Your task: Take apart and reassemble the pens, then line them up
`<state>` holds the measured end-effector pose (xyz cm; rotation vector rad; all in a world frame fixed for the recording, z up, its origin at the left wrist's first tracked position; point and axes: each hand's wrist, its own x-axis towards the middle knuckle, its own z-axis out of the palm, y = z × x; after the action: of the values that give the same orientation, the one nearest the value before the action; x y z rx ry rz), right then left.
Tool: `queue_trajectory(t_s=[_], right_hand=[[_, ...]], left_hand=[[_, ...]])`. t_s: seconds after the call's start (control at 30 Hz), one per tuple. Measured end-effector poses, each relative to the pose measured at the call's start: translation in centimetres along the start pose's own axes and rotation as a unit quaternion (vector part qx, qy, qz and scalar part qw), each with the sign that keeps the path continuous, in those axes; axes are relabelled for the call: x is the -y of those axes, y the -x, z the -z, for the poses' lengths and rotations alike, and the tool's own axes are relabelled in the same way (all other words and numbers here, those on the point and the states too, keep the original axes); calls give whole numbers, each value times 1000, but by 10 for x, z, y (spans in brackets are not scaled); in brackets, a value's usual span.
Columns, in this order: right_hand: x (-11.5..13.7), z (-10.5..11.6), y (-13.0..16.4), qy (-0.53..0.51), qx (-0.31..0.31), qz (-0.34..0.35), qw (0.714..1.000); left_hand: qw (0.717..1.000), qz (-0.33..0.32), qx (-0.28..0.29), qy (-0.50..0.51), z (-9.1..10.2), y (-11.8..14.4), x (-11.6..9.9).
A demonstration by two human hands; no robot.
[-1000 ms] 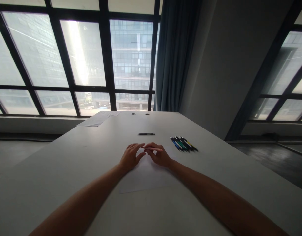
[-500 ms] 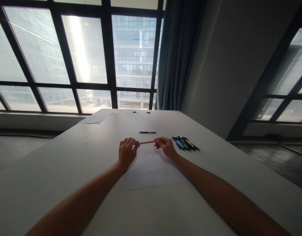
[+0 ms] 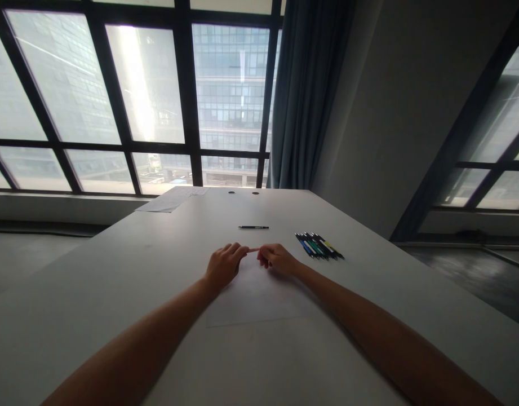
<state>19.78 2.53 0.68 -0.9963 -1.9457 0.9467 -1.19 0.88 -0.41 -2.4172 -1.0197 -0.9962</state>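
Observation:
Between my hands runs a thin pinkish stick [image 3: 253, 249], level above the far end of a white sheet of paper [image 3: 259, 304]. Only a short piece of it shows; its kind cannot be made out. My left hand [image 3: 227, 263] pinches it from the left with thumb and fingers. From the right, my right hand [image 3: 278, 259] grips it with curled fingers. Just beyond my hands lies a dark pen [image 3: 253, 227], sideways on the table.
A row of several dark pens [image 3: 319, 246] with blue, green and yellow parts lies right of my right hand on the white table [image 3: 166, 265]. Paper sheets [image 3: 168, 201] are at the far left edge. Two dark round spots [image 3: 255, 193] sit near the far edge, before windows and a blue curtain [image 3: 304, 113].
My hands have come closer together, the right one moving left and the left one slightly right. Less of the pinkish stick shows between them. The pens have not moved.

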Motion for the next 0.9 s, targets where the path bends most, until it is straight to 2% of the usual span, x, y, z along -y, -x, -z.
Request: queue_trajectory(t_s=[0.17, 0.33, 0.47, 0.6, 0.67, 0.73, 0.9], right_hand=[[2, 13, -2, 8, 73, -16, 997], [8, 19, -3, 9, 143, -69, 987], [15, 17, -1, 89, 129, -51, 986], [19, 13, 2, 206, 52, 66, 975], [19, 11, 3, 228, 19, 106, 968], [17, 11, 2, 211, 7, 104, 972], [13, 14, 0, 153, 15, 45, 987]], left_hand=[[1000, -17, -1, 9, 3, -2, -1], [999, -44, 7, 20, 4, -2, -2], [999, -39, 6, 14, 1, -1, -2], [1000, -11, 5, 15, 1, 0, -1], [1000, 9, 13, 11, 1, 0, 0], [999, 25, 22, 3, 0, 0, 0], [999, 37, 17, -6, -2, 1, 1]])
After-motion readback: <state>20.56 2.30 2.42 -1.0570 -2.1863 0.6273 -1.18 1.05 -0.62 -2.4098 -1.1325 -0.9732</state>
